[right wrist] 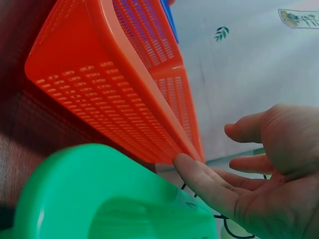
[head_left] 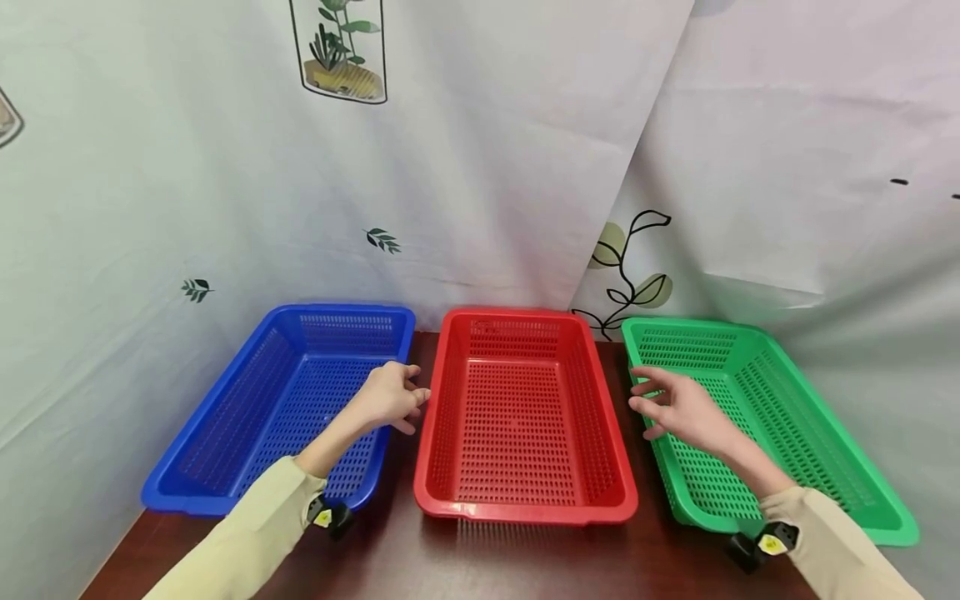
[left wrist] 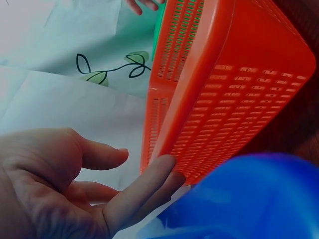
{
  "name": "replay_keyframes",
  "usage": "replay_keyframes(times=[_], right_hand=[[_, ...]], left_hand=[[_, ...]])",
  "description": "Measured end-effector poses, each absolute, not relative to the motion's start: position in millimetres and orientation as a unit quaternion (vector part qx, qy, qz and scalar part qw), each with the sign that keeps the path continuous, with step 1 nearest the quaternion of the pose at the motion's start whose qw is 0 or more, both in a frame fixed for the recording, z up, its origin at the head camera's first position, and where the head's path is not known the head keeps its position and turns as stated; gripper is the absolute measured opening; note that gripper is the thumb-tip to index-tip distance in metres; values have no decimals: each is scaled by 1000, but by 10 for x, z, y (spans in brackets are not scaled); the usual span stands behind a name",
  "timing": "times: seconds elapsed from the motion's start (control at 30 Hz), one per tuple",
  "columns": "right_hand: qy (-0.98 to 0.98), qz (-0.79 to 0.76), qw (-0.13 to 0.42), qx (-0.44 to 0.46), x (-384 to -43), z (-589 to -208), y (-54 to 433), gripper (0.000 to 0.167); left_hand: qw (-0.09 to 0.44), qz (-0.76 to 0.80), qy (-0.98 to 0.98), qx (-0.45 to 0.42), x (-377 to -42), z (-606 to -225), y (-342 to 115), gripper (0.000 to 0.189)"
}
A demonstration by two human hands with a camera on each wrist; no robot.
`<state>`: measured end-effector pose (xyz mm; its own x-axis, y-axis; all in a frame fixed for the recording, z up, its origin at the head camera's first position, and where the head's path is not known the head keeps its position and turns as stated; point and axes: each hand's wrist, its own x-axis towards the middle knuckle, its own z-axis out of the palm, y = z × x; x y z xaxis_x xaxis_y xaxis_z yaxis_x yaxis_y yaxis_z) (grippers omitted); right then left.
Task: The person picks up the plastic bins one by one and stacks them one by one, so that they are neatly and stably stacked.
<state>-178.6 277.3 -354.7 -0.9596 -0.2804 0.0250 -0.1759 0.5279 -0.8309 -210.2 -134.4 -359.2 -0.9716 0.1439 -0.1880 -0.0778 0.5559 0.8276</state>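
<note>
Presently, the red basket [head_left: 516, 408] is seen on the table [head_left: 525, 567], at the centre of the head view, between the blue basket [head_left: 303, 408] at the left and the green basket [head_left: 757, 417] at the right. The left hand [head_left: 387, 396] and the right hand [head_left: 684, 408] are held near its two sides; the fingers [left wrist: 142, 189] are loosely spread and nothing is pinched. If it were gripped unevenly, it could be twisted; the blue basket could also be nudged, because the left forearm [head_left: 333, 442] is stretched over it. In the wrist views the slotted outer walls [right wrist: 99, 94] are shown, whereas the inner floor [head_left: 516, 454] is seen clearly only in the head view. Whether any rim is touched cannot be told.
</note>
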Motion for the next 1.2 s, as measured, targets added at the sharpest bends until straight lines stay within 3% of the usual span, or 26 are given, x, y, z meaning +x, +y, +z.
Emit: replay_keyframes(times=[0.63, 1.2], right_hand=[[841, -526, 114, -64, -1836, -3612, 2601, 49], [845, -514, 133, -56, -1870, -3677, 2520, 50]], left_hand=[[140, 468, 872, 26, -2124, -3716, -1247, 53], [138, 482, 865, 28, -2135, -3732, -1229, 48]])
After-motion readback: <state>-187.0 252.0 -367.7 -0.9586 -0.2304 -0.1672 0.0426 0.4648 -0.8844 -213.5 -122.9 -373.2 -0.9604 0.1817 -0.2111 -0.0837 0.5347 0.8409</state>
